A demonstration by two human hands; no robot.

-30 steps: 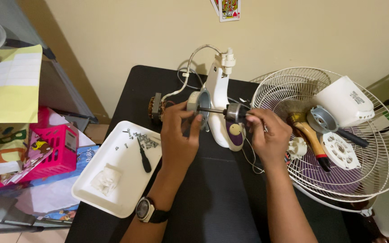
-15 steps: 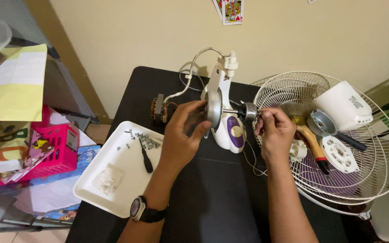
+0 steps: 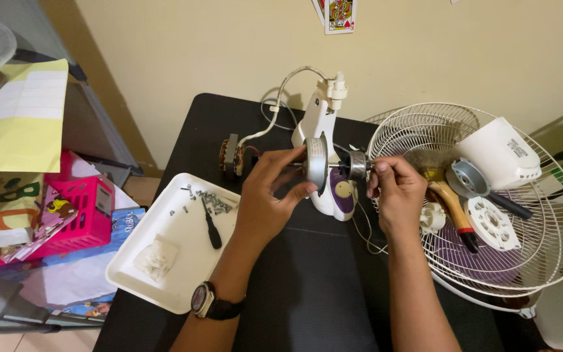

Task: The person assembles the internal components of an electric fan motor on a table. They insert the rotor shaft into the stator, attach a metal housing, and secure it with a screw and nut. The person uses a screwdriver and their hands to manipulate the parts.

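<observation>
While left hand [image 3: 265, 195] fingers pinch grey metal disc [image 3: 315, 163], right hand [image 3: 392, 189] fingers grip ribbed steel rotor [image 3: 358, 165], white plastic fan body [image 3: 324, 140] behind

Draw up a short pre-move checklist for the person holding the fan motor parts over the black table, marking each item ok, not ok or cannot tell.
1. Left hand grips round grey metal motor disc: ok.
2. Right hand holds small grey cylindrical rotor: ok.
3. Shaft lined up between both parts: cannot tell.
4. Loose small metal screws kept inside white rectangular plastic tray: ok.
5. Black-handled screwdriver within reach in tray: ok.
6. White cable clear of hands: ok.
</observation>
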